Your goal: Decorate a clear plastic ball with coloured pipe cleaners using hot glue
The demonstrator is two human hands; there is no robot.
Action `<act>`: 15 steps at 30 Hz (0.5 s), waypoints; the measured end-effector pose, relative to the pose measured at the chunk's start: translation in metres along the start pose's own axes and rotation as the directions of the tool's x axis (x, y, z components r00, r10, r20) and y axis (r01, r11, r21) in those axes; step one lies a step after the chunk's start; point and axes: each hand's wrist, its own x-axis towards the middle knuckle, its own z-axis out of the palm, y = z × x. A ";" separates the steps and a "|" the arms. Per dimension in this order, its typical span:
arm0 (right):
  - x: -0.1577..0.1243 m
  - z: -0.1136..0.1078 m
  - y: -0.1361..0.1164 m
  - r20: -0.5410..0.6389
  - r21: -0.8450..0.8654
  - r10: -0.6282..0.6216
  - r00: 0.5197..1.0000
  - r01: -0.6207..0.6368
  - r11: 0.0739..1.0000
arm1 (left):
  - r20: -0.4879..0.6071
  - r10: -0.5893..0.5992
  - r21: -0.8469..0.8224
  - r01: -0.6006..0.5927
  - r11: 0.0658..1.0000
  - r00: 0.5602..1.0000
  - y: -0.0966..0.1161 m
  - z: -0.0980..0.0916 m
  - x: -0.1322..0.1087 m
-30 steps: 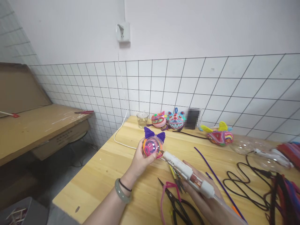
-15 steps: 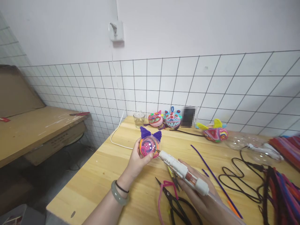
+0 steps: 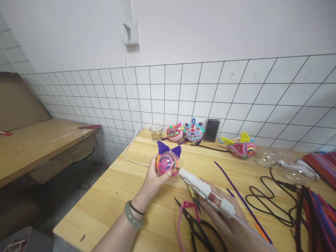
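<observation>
A clear round ball with pink, purple and orange fuzzy strips and two purple pointed ears is gripped in my left hand. My right hand is wrapped round a white glue gun. The gun's tip meets the lower right of the ball, close to my left thumb. Below the gun, black-handled scissors lie on the wooden table, with a bent pink strip around them and a second pointed tool partly hidden by my right hand.
Along the wall stand a glass cup and decorated balls. At right lie a fish-like piece, clear shells, a black cord, a purple strip and bundled strips. A grey bin is lower left.
The camera view has shifted very slightly. Both hands keep their hold, and the gun's tip remains at the same place on the ball.
</observation>
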 end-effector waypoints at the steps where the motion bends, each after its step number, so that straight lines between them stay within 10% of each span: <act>1: 0.000 0.000 0.000 -0.008 -0.005 -0.018 1.000 0.018 1.000 | 0.000 0.001 0.001 -0.001 1.000 1.000 0.000 0.000 0.000; 15: -0.001 -0.001 -0.002 -0.128 -0.181 -0.139 0.982 0.115 0.977 | -0.015 -0.029 -0.016 0.029 0.999 0.999 -0.003 -0.001 0.000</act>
